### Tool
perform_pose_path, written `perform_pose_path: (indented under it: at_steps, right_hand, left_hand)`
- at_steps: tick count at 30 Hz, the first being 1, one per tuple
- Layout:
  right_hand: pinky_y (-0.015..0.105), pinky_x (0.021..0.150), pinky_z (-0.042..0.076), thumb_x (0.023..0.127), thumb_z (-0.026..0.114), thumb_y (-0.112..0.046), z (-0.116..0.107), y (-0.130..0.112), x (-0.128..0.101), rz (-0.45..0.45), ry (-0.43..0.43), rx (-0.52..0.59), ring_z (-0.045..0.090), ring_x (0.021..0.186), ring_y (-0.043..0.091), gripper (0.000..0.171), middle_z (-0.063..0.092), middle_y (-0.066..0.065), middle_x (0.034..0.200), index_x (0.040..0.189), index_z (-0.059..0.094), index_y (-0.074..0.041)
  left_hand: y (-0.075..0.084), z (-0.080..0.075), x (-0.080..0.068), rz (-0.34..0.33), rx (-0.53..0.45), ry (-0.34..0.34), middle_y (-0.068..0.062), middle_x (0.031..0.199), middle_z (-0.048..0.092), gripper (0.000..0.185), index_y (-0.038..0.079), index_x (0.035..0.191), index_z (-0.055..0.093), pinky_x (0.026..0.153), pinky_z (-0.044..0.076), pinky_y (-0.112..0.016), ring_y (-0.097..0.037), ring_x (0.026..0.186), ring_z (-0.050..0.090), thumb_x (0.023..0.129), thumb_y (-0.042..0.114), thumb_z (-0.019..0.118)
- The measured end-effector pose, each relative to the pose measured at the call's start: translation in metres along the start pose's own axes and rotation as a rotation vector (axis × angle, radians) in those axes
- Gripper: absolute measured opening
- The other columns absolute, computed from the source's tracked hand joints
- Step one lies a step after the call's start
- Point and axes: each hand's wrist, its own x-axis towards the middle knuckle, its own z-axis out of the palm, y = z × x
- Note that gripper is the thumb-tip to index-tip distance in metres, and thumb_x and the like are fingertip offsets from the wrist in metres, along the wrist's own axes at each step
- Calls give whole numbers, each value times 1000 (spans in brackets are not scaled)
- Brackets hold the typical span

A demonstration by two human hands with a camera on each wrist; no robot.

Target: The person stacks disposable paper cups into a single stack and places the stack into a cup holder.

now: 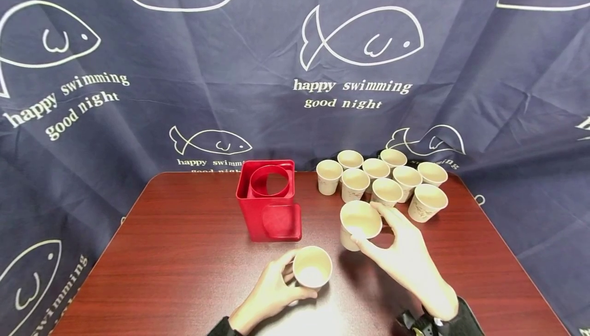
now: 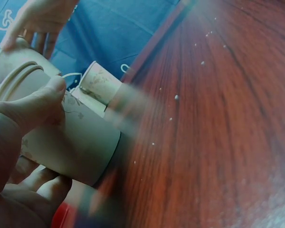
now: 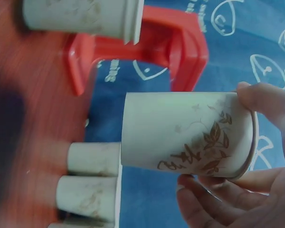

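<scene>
My left hand [image 1: 272, 287] grips a white paper cup [image 1: 312, 267] low over the front middle of the table. In the left wrist view two rims show at the mouth of this cup [image 2: 76, 128], one nested in the other. My right hand [image 1: 410, 256] pinches another paper cup [image 1: 361, 221] by its rim between thumb and fingers, held upright above the table. Brown leaf print and writing show on the side of this cup [image 3: 194, 135] in the right wrist view. The right-hand cup is higher and to the right of the left-hand one.
Several paper cups [image 1: 387, 191] stand upright in loose rows at the back right of the table [image 1: 184, 254]. A red square holder [image 1: 269, 218] with a round opening in its top stands at the back middle. Behind the table hangs a blue cloth [image 1: 258, 69] with fish drawings.
</scene>
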Motion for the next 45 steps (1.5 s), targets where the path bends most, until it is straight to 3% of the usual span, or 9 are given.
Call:
perform_pose_path:
  at_steps: [8,14,20,23,34,39,45]
  right_hand:
    - [7,96,42,75,94,-27,-7,-21,-2,-92,-38,71,59,112,2,71,67,-13,129,137,61,-29]
    - [8,98,43,72,94,-17,-3,-31,-3,-189,-76,112,61,112,4,75,68,-9,129,139,61,-25]
    - [14,103,46,78,92,-28,5,-38,-3,-158,-214,215,61,117,4,72,64,-15,133,141,58,-28]
    - [16,103,47,79,91,-30,10,-38,-4,-170,-240,243,62,117,5,71,65,-14,132,141,58,-27]
    - [15,102,47,80,90,-35,28,-29,-12,-218,-258,213,63,115,5,68,65,-13,129,140,60,-25]
    - [23,100,53,81,88,-43,36,-25,-18,-199,-283,186,62,113,3,66,63,-19,128,139,59,-31]
    - [31,100,56,80,86,-52,45,-22,-22,-186,-309,150,62,116,2,68,61,-22,129,138,59,-30]
  left_hand:
    - [-1,0,1,11,-1,-2,-8,130,69,77,15,138,59,102,54,-20,-12,117,68,71,6,94]
    - [-1,-1,1,15,1,-6,-7,133,68,78,18,140,59,103,53,-20,-12,120,66,71,6,94]
    - [-1,-2,1,19,15,-11,-8,132,68,76,16,139,58,102,54,-22,-12,118,67,72,10,94]
    - [-1,-2,2,18,18,-10,-8,131,68,75,15,138,59,102,55,-23,-12,117,67,72,9,94]
    - [-1,-1,1,23,13,-8,-9,132,67,75,14,138,58,101,55,-22,-12,116,68,72,12,95]
    - [-2,-2,1,19,4,-11,-11,134,66,78,16,140,57,101,55,-22,-14,120,66,72,11,94]
    - [-1,-2,1,7,-4,-20,-9,136,67,78,19,142,57,103,54,-21,-14,123,65,74,10,93]
